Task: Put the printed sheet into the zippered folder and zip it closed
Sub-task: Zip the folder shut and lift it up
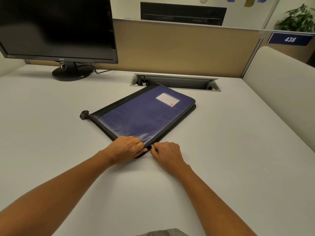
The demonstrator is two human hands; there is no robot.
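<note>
The folder (pixel 144 114) lies flat on the worktop (pixel 238 150), cover down, with its near corner toward the person. No sheet shows anywhere, so it is most likely already inside. The left hand (pixel 127 148) has its fingers (pixel 136 142) curled on that corner, pinning it. The right hand (pixel 167 153) pinches the zip pull (pixel 151 145) right at the corner. The far right corner looks slightly parted, so the zip along that edge probably remains to be closed.
</note>
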